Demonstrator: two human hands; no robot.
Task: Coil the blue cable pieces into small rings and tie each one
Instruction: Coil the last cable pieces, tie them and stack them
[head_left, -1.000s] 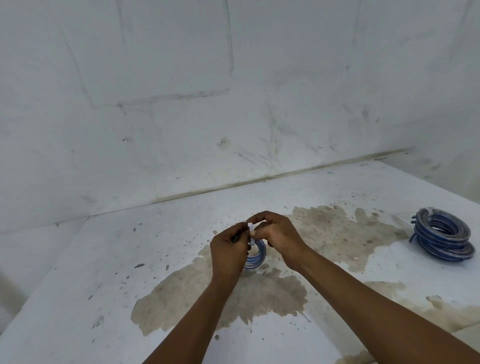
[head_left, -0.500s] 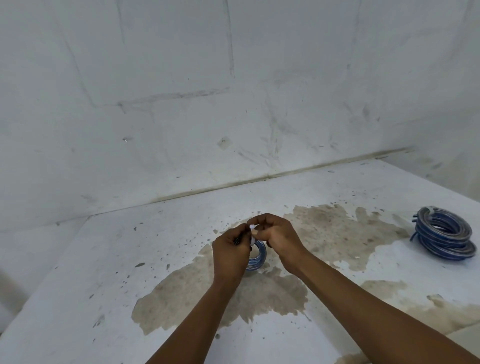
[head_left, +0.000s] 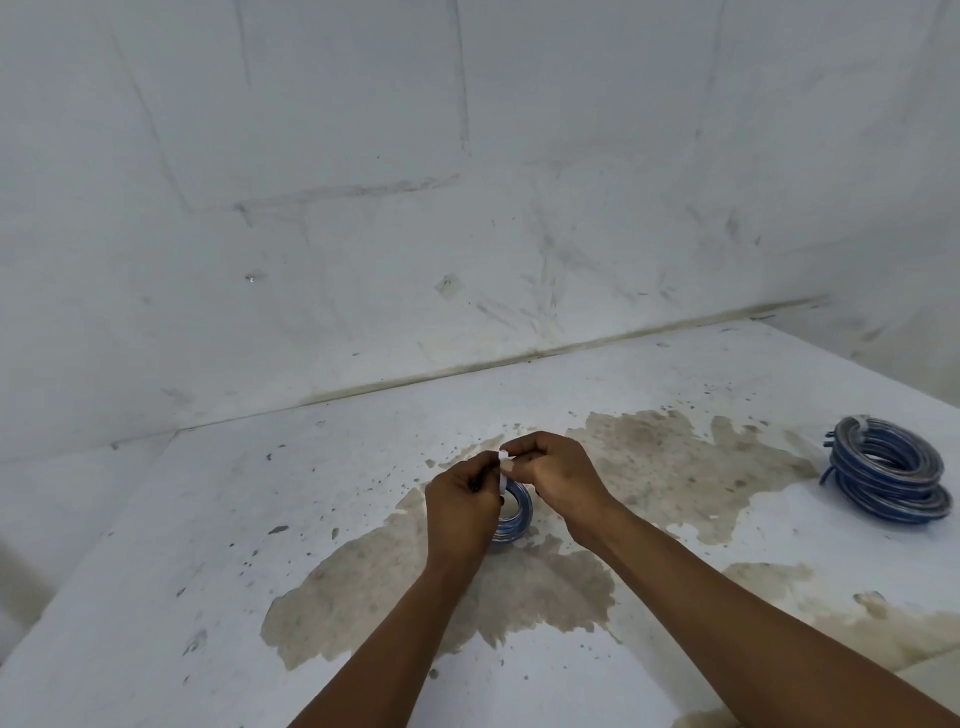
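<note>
A small ring of blue cable (head_left: 517, 512) stands on edge on the white surface, between my two hands. My left hand (head_left: 462, 506) covers the ring's left side and grips it. My right hand (head_left: 558, 475) is closed at the ring's top right, pinching a short white tie (head_left: 503, 457) together with the left fingertips. Most of the ring is hidden behind my left hand. Far right on the surface lies a stack of coiled blue cable rings (head_left: 883, 475), well apart from both hands.
The white surface (head_left: 218, 545) carries brown stains and dark specks around my hands. A white wall (head_left: 467, 234) rises at its far edge, and a second wall closes the right corner. The surface's left edge drops off at the lower left.
Both hands stay on the ring; the fingertips with the white tie have shifted only slightly. The stack at the right has not moved.
</note>
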